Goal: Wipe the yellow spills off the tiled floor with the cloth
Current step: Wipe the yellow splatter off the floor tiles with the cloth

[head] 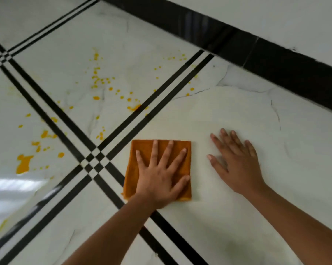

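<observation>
A folded orange cloth (131,169) lies flat on the white tiled floor (228,108), just right of where the black stripes cross. My left hand (159,180) presses down on it, palm flat and fingers spread. My right hand (236,163) rests flat on the bare tile to the cloth's right, holding nothing. Yellow spills lie to the left and beyond: a large blotch (23,163) at the far left, a scatter of drops (98,79) on the middle tile, and a smear (134,107) by the stripes.
Double black stripes (93,161) cross the floor diagonally. A black skirting band (276,60) runs along the base of a white wall (276,20) at the top right. Bright glare (14,184) sits on the tile at the left.
</observation>
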`<action>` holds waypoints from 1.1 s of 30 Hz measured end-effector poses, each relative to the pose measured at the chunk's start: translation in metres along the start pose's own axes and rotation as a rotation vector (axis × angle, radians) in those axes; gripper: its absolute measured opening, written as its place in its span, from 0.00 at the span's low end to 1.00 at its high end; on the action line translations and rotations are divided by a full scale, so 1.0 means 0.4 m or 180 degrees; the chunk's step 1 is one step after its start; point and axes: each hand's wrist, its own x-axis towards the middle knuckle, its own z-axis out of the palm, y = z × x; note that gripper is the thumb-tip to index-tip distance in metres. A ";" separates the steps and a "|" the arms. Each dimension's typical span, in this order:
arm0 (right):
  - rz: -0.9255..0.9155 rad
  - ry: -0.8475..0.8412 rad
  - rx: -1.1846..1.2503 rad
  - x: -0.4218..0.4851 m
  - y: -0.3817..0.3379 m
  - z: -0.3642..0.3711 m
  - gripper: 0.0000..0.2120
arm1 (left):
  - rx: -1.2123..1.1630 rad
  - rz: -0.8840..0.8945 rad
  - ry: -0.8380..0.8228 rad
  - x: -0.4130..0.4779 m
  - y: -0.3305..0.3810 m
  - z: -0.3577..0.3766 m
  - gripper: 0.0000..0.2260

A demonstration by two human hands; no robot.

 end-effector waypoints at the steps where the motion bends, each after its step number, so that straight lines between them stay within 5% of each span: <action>1: 0.0042 0.0086 0.0017 0.029 0.002 -0.005 0.30 | -0.0002 0.0018 0.0068 0.045 -0.018 -0.014 0.29; 4: 0.0370 0.0095 -0.0016 0.170 0.021 -0.015 0.31 | -0.0283 -0.0687 0.0418 0.181 -0.013 -0.046 0.29; 9: 0.0645 -0.0239 -0.0385 0.308 0.047 -0.017 0.29 | -0.0155 0.0038 0.0345 0.223 0.018 -0.058 0.24; 13: 0.0660 -0.0239 -0.0329 0.306 0.044 -0.021 0.33 | -0.0497 -0.0611 0.0635 0.469 -0.031 -0.127 0.24; 18: 0.0700 -0.0360 -0.0205 0.309 0.052 -0.022 0.31 | -0.0424 -0.0780 0.0644 0.713 -0.033 -0.215 0.26; 23: 0.0716 -0.0315 -0.0073 0.311 0.046 -0.027 0.30 | 0.0118 0.0383 0.0542 0.631 -0.038 -0.173 0.26; 28: 0.0686 -0.0273 -0.0142 0.309 0.049 -0.020 0.29 | -0.0185 -0.0278 0.0526 0.746 -0.052 -0.227 0.26; 33: 0.0708 -0.0234 -0.0123 0.309 0.047 -0.021 0.29 | 0.0302 0.0665 0.0507 0.683 -0.073 -0.197 0.27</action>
